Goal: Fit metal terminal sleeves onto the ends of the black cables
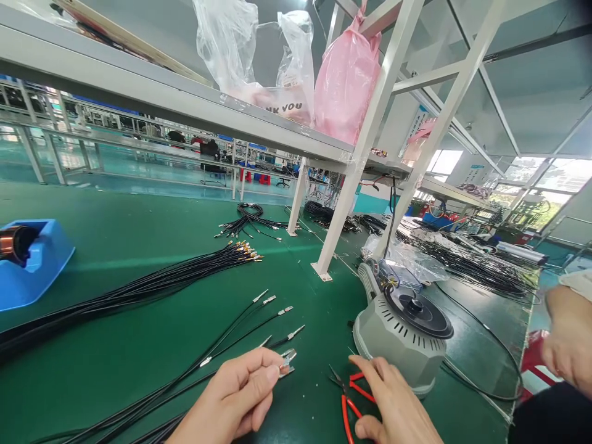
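My left hand (245, 394) is closed, with thumb and index finger pinching a small metal connector (289, 356); whether a cable runs from it is hidden by the fingers. Around this hand lie several black cables (231, 342) with silvery connector ends. On the right, my right hand (393, 401) hovers with thumb and fingers apart, palm down. Just left of its thumb lie slim-nosed pliers with red handles (346, 407). More red handles (363, 386) show beside its fingers, partly covered, so I cannot tell the tool's kind.
A grey round machine with a black disc (419, 311) stands right of my hands. Further left are a cable bundle with gold-coloured ends (185, 271) and a blue tape dispenser (39, 265). Shelf posts (345, 209) rise ahead. Another person's hand (571, 333) is at the right edge.
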The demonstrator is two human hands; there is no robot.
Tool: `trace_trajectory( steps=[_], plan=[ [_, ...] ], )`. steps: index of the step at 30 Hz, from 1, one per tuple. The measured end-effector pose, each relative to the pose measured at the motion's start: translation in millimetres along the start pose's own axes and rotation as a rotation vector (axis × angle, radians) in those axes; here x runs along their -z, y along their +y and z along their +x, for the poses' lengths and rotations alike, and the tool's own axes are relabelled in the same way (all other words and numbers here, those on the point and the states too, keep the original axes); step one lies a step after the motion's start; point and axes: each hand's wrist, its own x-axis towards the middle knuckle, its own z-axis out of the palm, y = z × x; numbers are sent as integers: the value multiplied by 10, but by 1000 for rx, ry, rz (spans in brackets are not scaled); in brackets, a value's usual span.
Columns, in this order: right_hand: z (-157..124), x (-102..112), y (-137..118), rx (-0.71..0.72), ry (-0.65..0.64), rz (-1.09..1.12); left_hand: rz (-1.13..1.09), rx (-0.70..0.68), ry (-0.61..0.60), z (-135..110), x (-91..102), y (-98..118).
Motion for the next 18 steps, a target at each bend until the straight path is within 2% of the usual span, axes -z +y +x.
trace_trajectory(
  steps=[4,7,9,11,14,16,18],
  plan=[
    [58,17,96,28,-126,81,2,-6,-2,-30,-13,61],
    [60,-62,211,67,-90,88,-10,-8,1,-47,-17,91],
    [70,-168,229,114,19,169,-26,-12,11,-50,-20,91],
    [92,-305,152,144,183,407,-39,-9,22,-48,-23,77],
    [107,-488,-164,128,447,770,-48,1,27,-37,-24,48],
    [80,-545,-448,127,579,802,-57,2,31,-31,-21,35],
    [26,-538,-696,72,665,701,-75,3,33,-25,-15,29]
  ],
)
